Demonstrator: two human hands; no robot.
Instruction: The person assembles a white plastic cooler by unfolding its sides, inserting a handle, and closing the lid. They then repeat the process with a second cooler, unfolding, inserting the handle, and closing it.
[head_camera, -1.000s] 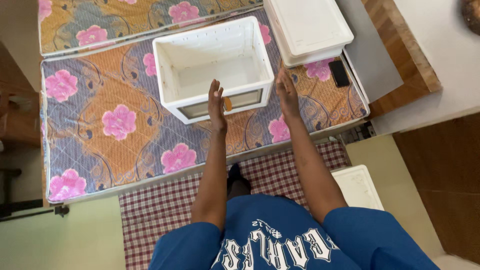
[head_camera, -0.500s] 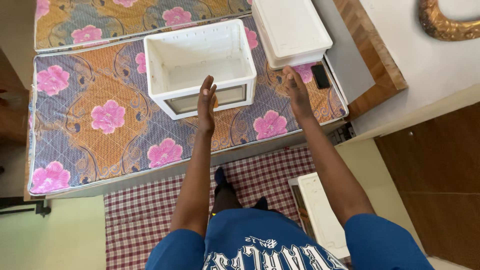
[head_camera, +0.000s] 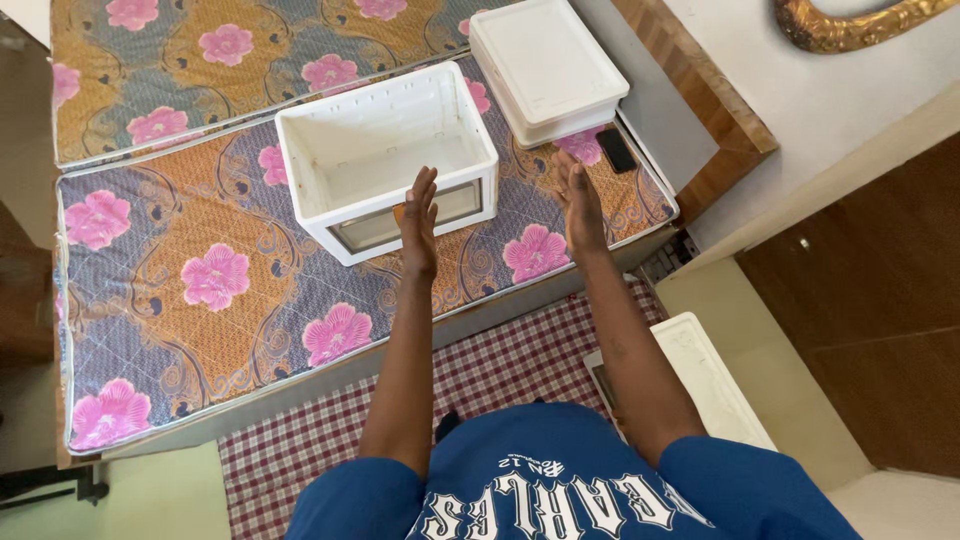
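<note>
Both hands are out flat and empty, palms facing each other with a clear gap between them, fingers straight, not gripping anything. The left hand (head_camera: 419, 222) is held edge-on right in front of the open white plastic storage box with a clear front panel (head_camera: 385, 160); I can't tell if the fingertips actually touch the box or just hover in front of it. The right hand (head_camera: 578, 204) is off to the box's right side, above the mattress and not touching the box.

The box sits upright and open at the top on a floral quilted mattress in orange, purple and pink (head_camera: 200, 270). Just beyond the right hand there's a stack of flat white plastic lids or panels (head_camera: 545, 65), with a small black phone (head_camera: 616, 150) lying near it on the mattress. Down by the person's legs there's a red and white checked mat (head_camera: 300, 450) and another white plastic panel (head_camera: 710, 380) on the floor.
</note>
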